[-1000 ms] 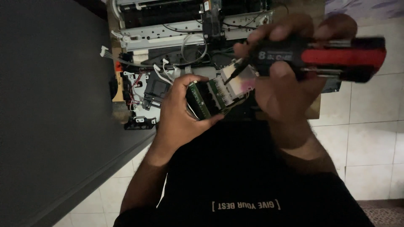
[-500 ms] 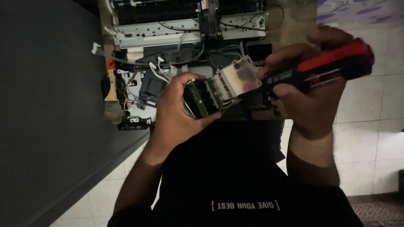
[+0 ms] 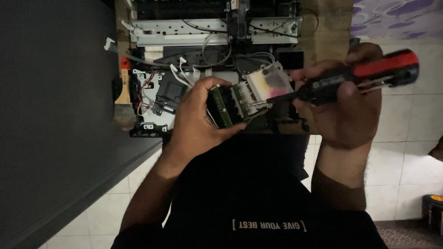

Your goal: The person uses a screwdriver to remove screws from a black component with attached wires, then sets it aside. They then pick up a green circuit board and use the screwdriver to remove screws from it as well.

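Observation:
My left hand [image 3: 196, 115] grips a small printer part [image 3: 249, 94]: a green circuit board with a clear plastic block stained pink and yellow. My right hand [image 3: 339, 106] holds a red and black screwdriver [image 3: 350, 79], its dark shaft pointing left with the tip touching the part's right side. Both hands hover over an opened printer [image 3: 212, 50] lying on a wooden board.
A paintbrush with a wooden handle [image 3: 123, 97] lies left of the printer. A dark grey surface [image 3: 50, 115] fills the left side. White floor tiles [image 3: 406, 152] lie to the right, with a black and orange object [image 3: 434, 207] at the lower right.
The screwdriver's handle has swung from tilted upward to nearly level, and its tip now meets the part from the right. My left hand has turned the part slightly.

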